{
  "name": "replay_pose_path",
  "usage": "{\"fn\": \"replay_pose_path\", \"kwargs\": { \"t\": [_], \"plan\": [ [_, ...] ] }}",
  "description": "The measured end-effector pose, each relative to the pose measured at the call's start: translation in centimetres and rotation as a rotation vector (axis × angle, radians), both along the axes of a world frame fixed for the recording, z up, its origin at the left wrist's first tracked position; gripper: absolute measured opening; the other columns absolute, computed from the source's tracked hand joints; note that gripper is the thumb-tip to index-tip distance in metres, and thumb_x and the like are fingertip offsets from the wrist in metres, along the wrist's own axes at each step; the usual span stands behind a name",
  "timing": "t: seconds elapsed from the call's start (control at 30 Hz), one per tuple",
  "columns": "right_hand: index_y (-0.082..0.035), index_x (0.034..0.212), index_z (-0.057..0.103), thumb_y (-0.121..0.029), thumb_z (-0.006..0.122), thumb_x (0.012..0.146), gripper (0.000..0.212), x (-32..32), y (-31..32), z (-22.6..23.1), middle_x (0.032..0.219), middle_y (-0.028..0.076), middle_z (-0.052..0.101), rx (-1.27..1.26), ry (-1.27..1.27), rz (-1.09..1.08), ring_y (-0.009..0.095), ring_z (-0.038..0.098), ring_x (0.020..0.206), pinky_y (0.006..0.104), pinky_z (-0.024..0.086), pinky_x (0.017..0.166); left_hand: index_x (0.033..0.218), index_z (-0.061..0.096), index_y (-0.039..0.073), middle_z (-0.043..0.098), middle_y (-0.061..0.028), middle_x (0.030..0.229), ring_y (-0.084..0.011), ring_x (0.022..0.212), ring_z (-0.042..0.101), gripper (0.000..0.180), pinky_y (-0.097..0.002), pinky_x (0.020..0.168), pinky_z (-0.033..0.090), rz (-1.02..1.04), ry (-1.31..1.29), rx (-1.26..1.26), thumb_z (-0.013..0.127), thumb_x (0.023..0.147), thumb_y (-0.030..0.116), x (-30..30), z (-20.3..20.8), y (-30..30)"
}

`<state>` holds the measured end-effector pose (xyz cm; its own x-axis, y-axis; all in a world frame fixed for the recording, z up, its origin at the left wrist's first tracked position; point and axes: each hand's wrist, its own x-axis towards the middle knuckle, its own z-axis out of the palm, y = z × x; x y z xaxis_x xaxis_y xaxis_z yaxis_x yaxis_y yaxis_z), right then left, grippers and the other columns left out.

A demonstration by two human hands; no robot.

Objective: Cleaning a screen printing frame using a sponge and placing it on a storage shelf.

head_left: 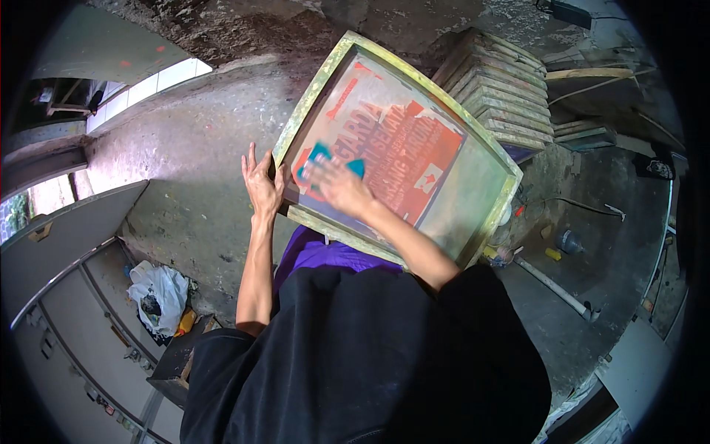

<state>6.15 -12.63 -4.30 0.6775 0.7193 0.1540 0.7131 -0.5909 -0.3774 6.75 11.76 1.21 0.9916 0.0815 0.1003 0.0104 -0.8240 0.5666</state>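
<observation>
A silk-screen printing frame (pixel 510 198) with pale, worn yellowish edges leans tilted in front of me. Its mesh carries an orange-red stencil area with lettering. My right hand (pixel 336 186), slightly smeared by motion, presses a teal cloth or sponge (pixel 355 168) against the left part of the mesh. Part of that teal piece is hidden under the fingers. At the frame's left corner is my left hand (pixel 262 181), its fingers stretched and apart, with the thumb side against the frame's edge.
Several more frames (pixel 510 89) are stacked at the back right. A pipe (pixel 551 285), a clear plastic bottle (pixel 569 241) and a yellow item (pixel 552 254) lie on the right-hand floor. To the left are a white plastic bag (pixel 159 292) and a grey panel (pixel 74 218).
</observation>
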Motion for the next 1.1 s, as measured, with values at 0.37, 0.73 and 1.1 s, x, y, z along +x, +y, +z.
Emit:
{"fn": "replay_pose_path", "kwargs": {
  "t": [0.37, 0.73, 1.1],
  "plan": [
    [-0.020, 0.160, 0.041, -0.020, 0.058, 0.097, 0.065, -2.5, -3.8, 2.5, 0.169, -0.001, 0.035, -0.134, 0.137, -0.165, 0.024, 0.030, 0.157, 0.0473, 0.021, 0.130, 0.127, 0.068, -0.008, 0.063, -0.0318, 0.135, -0.0389, 0.148, 0.043, 0.047, -0.0549, 0.126, 0.026, 0.022, -0.017, -0.018, 0.073, 0.089, 0.019, -0.3, -0.3, 0.1],
    [-0.017, 0.160, 0.041, -0.019, 0.052, 0.101, 0.060, 2.4, -0.9, 1.9, 0.167, 0.003, 0.038, -0.113, 0.045, -0.219, 0.029, 0.030, 0.157, 0.0515, 0.025, 0.128, 0.127, 0.069, -0.007, 0.061, -0.0336, 0.137, -0.0399, 0.147, 0.045, 0.047, -0.0549, 0.126, 0.026, 0.041, -0.017, -0.040, 0.074, 0.087, 0.017, 0.0, 0.1, -0.1],
    [-0.017, 0.160, 0.042, -0.020, 0.052, 0.103, 0.058, 1.8, 2.3, 1.1, 0.166, 0.005, 0.040, -0.164, -0.021, -0.009, 0.028, 0.032, 0.156, 0.0515, 0.028, 0.127, 0.127, 0.067, -0.008, 0.071, -0.0266, 0.120, -0.0398, 0.149, 0.042, 0.046, -0.0571, 0.125, 0.024, 0.023, -0.057, -0.040, 0.073, 0.087, 0.015, -0.3, -0.7, 0.0]
  ]
}}
